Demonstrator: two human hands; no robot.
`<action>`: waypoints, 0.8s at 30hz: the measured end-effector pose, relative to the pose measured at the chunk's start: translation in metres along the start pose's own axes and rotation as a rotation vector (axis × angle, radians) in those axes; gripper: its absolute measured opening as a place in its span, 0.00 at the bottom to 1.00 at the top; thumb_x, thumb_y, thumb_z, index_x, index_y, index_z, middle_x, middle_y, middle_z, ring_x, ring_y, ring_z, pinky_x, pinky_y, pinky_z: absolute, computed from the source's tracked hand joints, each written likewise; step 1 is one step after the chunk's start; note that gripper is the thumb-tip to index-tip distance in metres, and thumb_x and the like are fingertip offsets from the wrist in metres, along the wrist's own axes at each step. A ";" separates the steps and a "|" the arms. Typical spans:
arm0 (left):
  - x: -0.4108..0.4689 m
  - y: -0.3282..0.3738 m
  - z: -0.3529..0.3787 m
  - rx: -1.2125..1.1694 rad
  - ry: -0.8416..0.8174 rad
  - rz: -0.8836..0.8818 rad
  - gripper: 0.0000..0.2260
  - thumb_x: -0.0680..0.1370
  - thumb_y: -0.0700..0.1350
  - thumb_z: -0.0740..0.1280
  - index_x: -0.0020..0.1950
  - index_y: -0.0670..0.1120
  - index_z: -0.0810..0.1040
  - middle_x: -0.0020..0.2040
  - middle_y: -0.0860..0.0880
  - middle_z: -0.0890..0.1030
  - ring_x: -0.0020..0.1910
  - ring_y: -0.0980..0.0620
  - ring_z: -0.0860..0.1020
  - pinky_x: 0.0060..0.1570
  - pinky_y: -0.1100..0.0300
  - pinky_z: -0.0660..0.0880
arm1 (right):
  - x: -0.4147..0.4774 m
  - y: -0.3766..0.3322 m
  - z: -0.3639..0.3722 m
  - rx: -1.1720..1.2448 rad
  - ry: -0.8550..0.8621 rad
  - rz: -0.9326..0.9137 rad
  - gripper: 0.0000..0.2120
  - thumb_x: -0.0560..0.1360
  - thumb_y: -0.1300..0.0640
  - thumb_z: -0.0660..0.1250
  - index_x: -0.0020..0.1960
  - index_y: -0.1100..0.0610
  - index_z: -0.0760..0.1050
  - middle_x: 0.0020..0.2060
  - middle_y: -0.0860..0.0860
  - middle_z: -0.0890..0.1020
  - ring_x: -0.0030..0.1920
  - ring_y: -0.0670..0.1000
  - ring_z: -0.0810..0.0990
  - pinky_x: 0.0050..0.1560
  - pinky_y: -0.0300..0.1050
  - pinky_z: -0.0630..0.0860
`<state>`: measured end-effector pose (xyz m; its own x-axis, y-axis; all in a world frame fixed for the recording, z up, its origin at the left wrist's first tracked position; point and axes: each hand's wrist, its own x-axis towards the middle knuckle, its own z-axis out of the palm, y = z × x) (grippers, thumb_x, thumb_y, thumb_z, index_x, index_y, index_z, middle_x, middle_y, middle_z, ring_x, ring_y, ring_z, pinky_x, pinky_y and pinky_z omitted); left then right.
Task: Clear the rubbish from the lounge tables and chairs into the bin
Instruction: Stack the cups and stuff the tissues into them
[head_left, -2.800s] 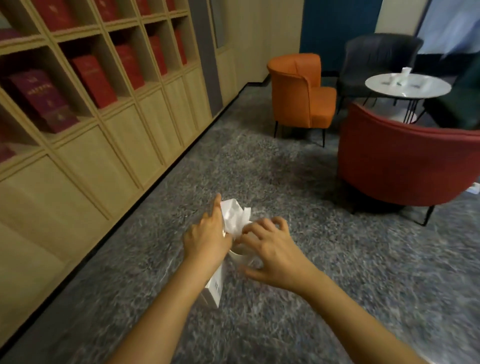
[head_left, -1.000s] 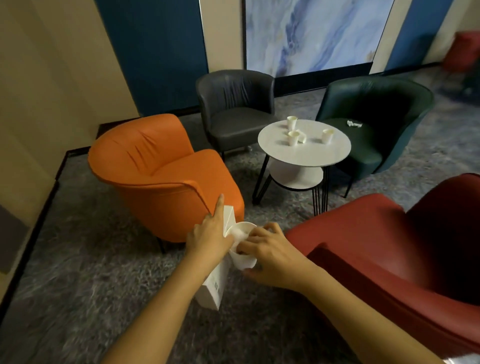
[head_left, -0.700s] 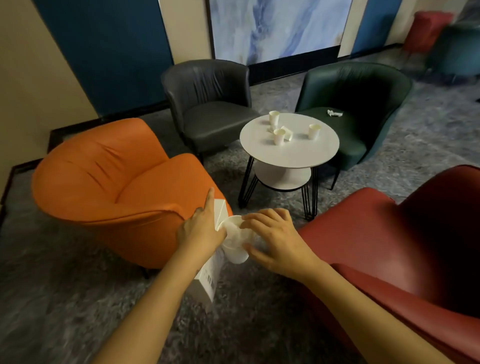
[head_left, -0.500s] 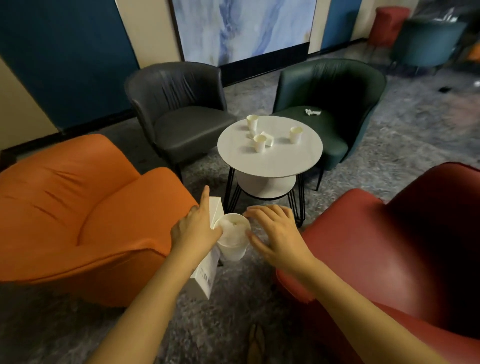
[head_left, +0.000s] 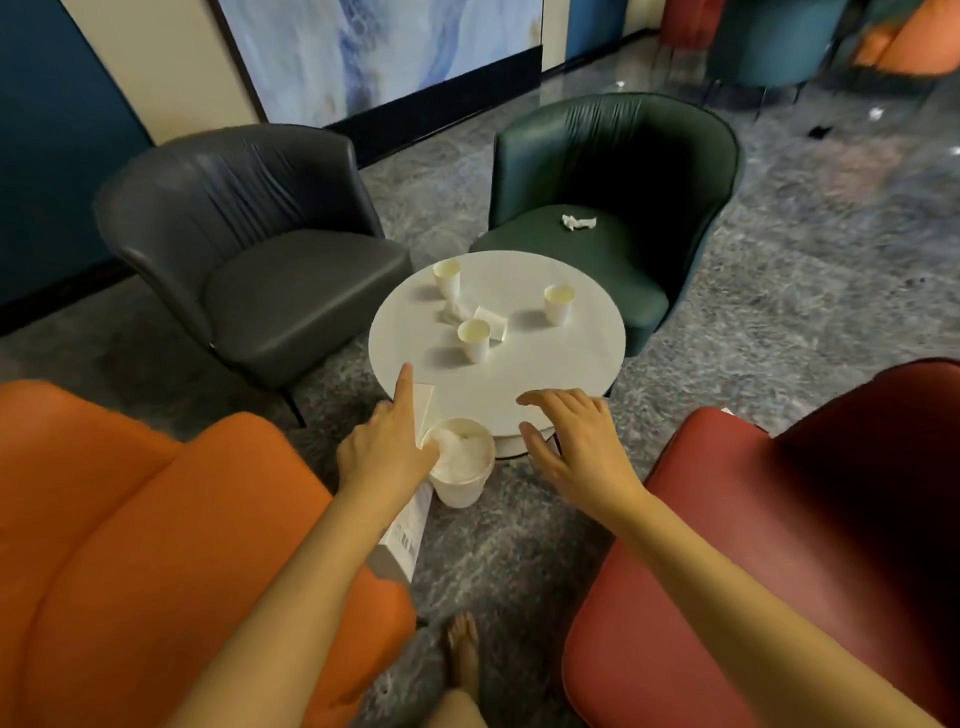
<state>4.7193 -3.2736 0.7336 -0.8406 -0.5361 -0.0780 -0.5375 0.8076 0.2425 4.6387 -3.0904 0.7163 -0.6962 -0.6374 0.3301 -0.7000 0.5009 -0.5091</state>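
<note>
Gripping a stuffed cup (head_left: 460, 467) plus a box (head_left: 410, 535) in the left hand (head_left: 384, 457), at the surface's (head_left: 561, 374) 6 o'clock edge. Got the right hand (head_left: 576, 441) loose, fingers spread, at 3 o'clock of that cup. Spotting three cups (head_left: 474, 338) on top, tissue (head_left: 578, 222) on the green chair (head_left: 623, 156) at 1 o'clock.

Painting (head_left: 384, 52): marbled blue and white, dark-edged, wall-mounted.
Left of painting: cream wall strip (head_left: 171, 67), then dark blue panel (head_left: 52, 156).
Right of painting: second blue panel (head_left: 592, 26).
Below painting: black skirting (head_left: 441, 98).
In front of painting: grey mottled carpet (head_left: 805, 291), covering the floor.
</note>
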 end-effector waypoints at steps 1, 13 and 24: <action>0.021 -0.001 0.000 0.010 -0.009 -0.001 0.38 0.75 0.51 0.63 0.74 0.56 0.39 0.64 0.43 0.70 0.58 0.39 0.73 0.49 0.50 0.69 | 0.018 0.009 0.006 -0.007 0.003 0.013 0.12 0.77 0.54 0.62 0.59 0.56 0.74 0.56 0.49 0.79 0.57 0.53 0.73 0.54 0.46 0.63; 0.270 -0.031 0.009 0.055 -0.057 -0.048 0.36 0.76 0.53 0.62 0.75 0.54 0.41 0.68 0.44 0.67 0.60 0.40 0.73 0.53 0.48 0.70 | 0.229 0.100 0.101 -0.048 -0.034 0.135 0.15 0.75 0.52 0.64 0.60 0.56 0.72 0.56 0.51 0.79 0.55 0.55 0.75 0.53 0.47 0.67; 0.396 -0.053 0.099 0.046 -0.035 -0.177 0.35 0.76 0.54 0.63 0.75 0.54 0.44 0.66 0.44 0.69 0.57 0.41 0.75 0.49 0.49 0.74 | 0.305 0.193 0.218 -0.104 -0.333 0.127 0.36 0.66 0.43 0.72 0.67 0.58 0.66 0.65 0.56 0.72 0.63 0.59 0.70 0.59 0.56 0.68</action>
<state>4.4085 -3.5041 0.5944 -0.7338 -0.6628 -0.1494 -0.6793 0.7121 0.1775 4.3259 -3.3156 0.5449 -0.7007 -0.7133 -0.0156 -0.6358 0.6342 -0.4399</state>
